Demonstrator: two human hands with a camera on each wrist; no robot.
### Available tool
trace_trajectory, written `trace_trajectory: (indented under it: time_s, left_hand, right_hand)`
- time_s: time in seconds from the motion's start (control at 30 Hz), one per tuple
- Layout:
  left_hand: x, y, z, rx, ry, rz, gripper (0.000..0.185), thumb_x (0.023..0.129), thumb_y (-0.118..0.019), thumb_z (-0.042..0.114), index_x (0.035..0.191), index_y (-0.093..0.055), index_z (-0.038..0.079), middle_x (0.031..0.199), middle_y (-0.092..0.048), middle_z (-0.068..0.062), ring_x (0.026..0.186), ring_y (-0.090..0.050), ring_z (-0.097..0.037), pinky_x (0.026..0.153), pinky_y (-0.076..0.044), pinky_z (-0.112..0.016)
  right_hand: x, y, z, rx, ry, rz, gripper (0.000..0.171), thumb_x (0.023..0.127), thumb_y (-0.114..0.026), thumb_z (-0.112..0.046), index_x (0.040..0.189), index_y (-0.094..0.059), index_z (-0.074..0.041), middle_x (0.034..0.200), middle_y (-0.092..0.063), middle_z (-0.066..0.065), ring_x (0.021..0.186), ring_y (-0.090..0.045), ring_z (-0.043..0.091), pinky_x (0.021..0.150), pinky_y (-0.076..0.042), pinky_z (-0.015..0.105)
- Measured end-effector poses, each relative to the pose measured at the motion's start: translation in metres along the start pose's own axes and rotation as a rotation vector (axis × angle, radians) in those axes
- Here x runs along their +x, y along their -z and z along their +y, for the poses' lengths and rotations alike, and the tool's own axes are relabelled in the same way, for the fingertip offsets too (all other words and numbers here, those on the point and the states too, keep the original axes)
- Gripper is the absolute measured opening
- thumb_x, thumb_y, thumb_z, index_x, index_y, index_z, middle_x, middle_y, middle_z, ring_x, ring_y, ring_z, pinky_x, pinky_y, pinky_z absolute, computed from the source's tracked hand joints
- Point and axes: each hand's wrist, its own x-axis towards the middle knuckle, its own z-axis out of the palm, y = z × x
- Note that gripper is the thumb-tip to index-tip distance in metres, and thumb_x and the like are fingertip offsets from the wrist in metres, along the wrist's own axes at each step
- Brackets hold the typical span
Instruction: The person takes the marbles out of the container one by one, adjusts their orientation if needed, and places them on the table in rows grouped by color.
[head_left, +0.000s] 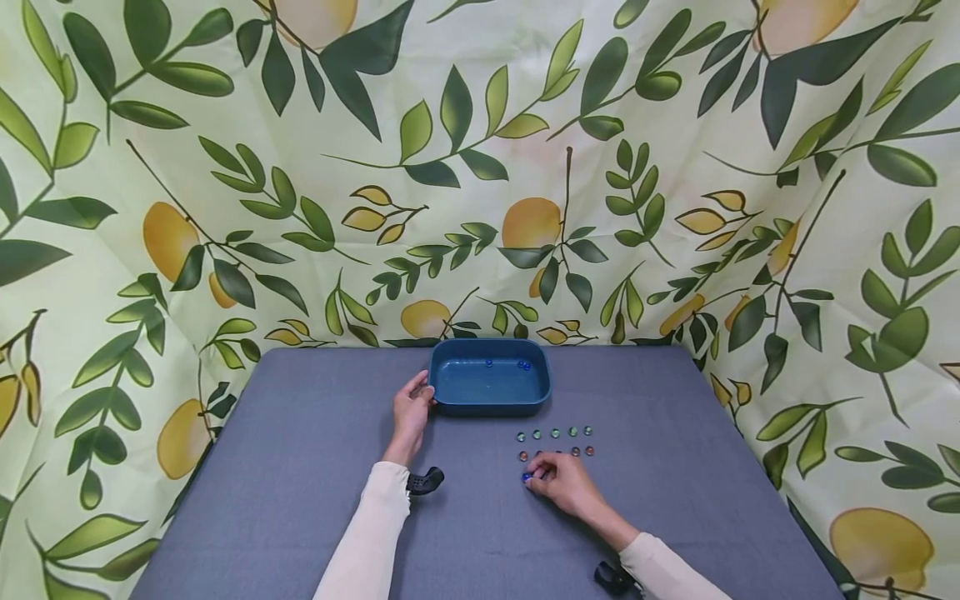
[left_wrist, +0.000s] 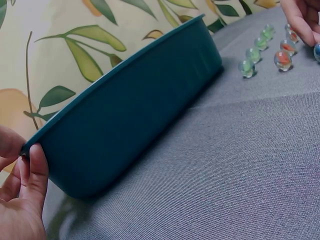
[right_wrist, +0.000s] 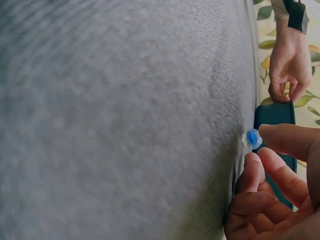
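Note:
A dark blue tray (head_left: 491, 407) stands at the back middle of the grey cloth, with a few blue marbles (head_left: 522, 365) inside. My left hand (head_left: 424, 393) pinches the tray's left rim; the left wrist view shows its fingers (left_wrist: 31, 172) on the tray (left_wrist: 140, 105) corner. In front of the tray lie a row of green marbles (head_left: 555, 432) and a row of orange marbles (head_left: 582, 451). My right hand (head_left: 531, 477) rests on the cloth just below them, fingers curled. Its fingertips (right_wrist: 272, 137) pinch a blue marble (right_wrist: 253, 138) low on the cloth.
The grey table (head_left: 300, 467) is bounded on three sides by a leaf-and-lemon patterned backdrop (head_left: 480, 167). Bare cloth lies left and right of the tray. The green marbles (left_wrist: 246, 68) and the orange marbles (left_wrist: 282, 60) sit close to the tray's front wall.

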Motion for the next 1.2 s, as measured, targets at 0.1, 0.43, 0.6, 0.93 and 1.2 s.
trace_trajectory:
  time_s: [0.1, 0.43, 0.6, 0.93, 1.2]
  left_hand:
    - [0.000, 0.000, 0.000, 0.001, -0.003, -0.002, 0.042, 0.097, -0.054, 0.001, 0.138, -0.055, 0.004, 0.133, -0.053, -0.019, 0.098, -0.056, -0.017, 0.085, -0.054, -0.032]
    - [0.002, 0.001, -0.001, 0.016, -0.005, 0.006, 0.043, 0.095, -0.055, 0.001, 0.138, -0.056, 0.004, 0.131, -0.054, -0.018, 0.093, -0.056, -0.014, 0.080, -0.054, -0.028]
    - [0.002, 0.001, -0.001, 0.015, 0.000, 0.004, 0.043, 0.095, -0.055, 0.001, 0.138, -0.056, 0.005, 0.131, -0.054, -0.017, 0.092, -0.056, -0.012, 0.083, -0.055, -0.031]
    - [-0.002, 0.001, -0.002, 0.013, -0.006, -0.007, 0.043, 0.096, -0.054, 0.001, 0.139, -0.054, 0.004, 0.135, -0.052, -0.020, 0.100, -0.056, -0.018, 0.081, -0.054, -0.030]
    - [0.000, 0.001, -0.003, 0.011, -0.018, -0.004, 0.043, 0.095, -0.055, 0.001, 0.138, -0.055, 0.003, 0.134, -0.052, -0.020, 0.097, -0.055, -0.014, 0.081, -0.054, -0.030]
  right_hand:
    - [0.001, 0.005, -0.002, 0.002, -0.006, 0.023, 0.011, 0.078, -0.078, -0.008, 0.084, -0.070, -0.013, 0.074, -0.063, -0.005, 0.060, -0.050, 0.003, 0.053, -0.043, 0.018]
    - [0.020, 0.036, -0.029, -0.023, 0.023, 0.116, 0.012, 0.081, -0.078, -0.010, 0.091, -0.073, -0.010, 0.076, -0.065, -0.004, 0.060, -0.052, 0.005, 0.051, -0.044, 0.020]
    - [0.034, 0.052, -0.046, -0.035, 0.061, 0.153, 0.012, 0.083, -0.078, -0.012, 0.094, -0.072, -0.011, 0.080, -0.067, -0.002, 0.067, -0.056, 0.008, 0.054, -0.046, 0.021]
    - [0.063, 0.072, -0.071, -0.013, 0.121, 0.185, 0.016, 0.086, -0.075, -0.019, 0.100, -0.072, -0.012, 0.087, -0.068, 0.001, 0.075, -0.060, 0.014, 0.058, -0.047, 0.024]
    - [0.087, 0.071, -0.080, 0.019, 0.094, 0.199, 0.017, 0.087, -0.075, -0.022, 0.102, -0.071, -0.016, 0.090, -0.068, 0.001, 0.076, -0.059, 0.015, 0.062, -0.048, 0.027]
